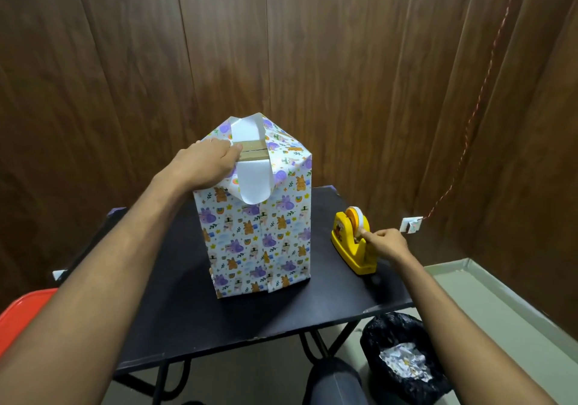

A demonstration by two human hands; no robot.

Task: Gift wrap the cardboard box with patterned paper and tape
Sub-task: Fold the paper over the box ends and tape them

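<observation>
A tall box wrapped in patterned paper (256, 235) stands upright on the black table (175, 304). At its top a strip of bare cardboard (254, 151) shows between two loose white paper flaps (253, 182). My left hand (203, 164) lies flat on the left part of the top, fingers pressing the folded paper down. To the right stands a yellow tape dispenser (353, 242) with a white tape roll. My right hand (386, 242) pinches the tape end at the dispenser.
A black-lined bin (403, 357) with crumpled paper sits below the table's right corner. A red chair edge (22, 314) shows at the left. Wooden wall panels stand close behind, with a wall socket (411, 225) and a red cord at the right.
</observation>
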